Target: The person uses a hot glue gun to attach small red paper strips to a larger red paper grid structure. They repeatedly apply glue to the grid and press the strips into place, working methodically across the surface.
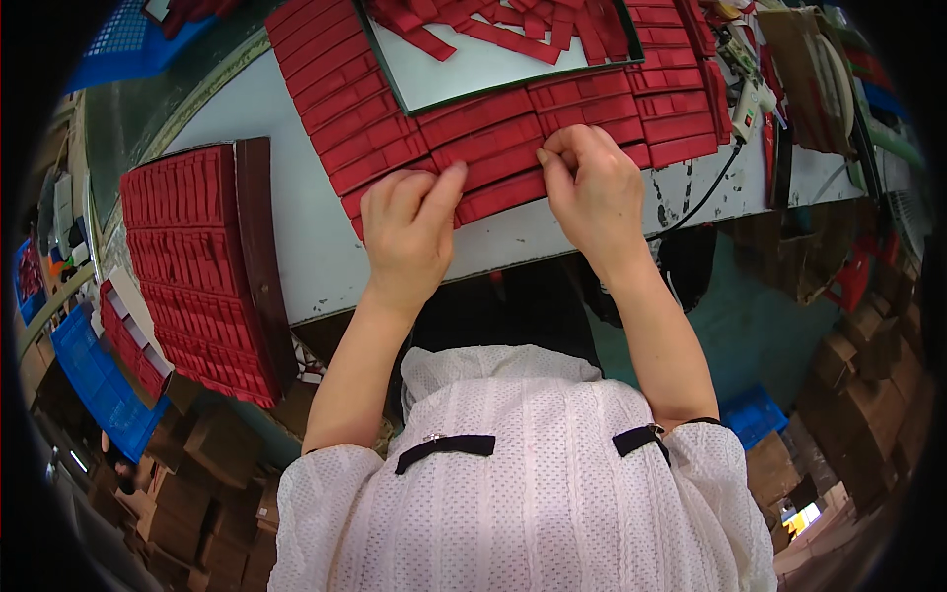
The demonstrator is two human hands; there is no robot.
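Note:
Rows of flat red folded ribbon pieces [345, 109] cover the table in front of me, laid edge to edge. At the near side of the rows, one red ribbon piece [501, 164] spans the gap between my hands. My left hand [406, 232] is closed at its left end, with thumb and forefinger close together. Thumb and forefinger of my right hand [600, 192] pinch at its right end. Both hands rest low over the rows, and their fingers partly hide the pieces beneath. Beyond them, a dark-rimmed tray [449, 84] with a pale bottom holds loose red strips [513, 37].
A dark red board [264, 266] packed with rows of red pieces [187, 266] stands at the table's left. To the right lie a power strip [752, 107] and a black cable [712, 187]. Cardboard boxes [222, 444] and a blue crate [84, 360] are lower left.

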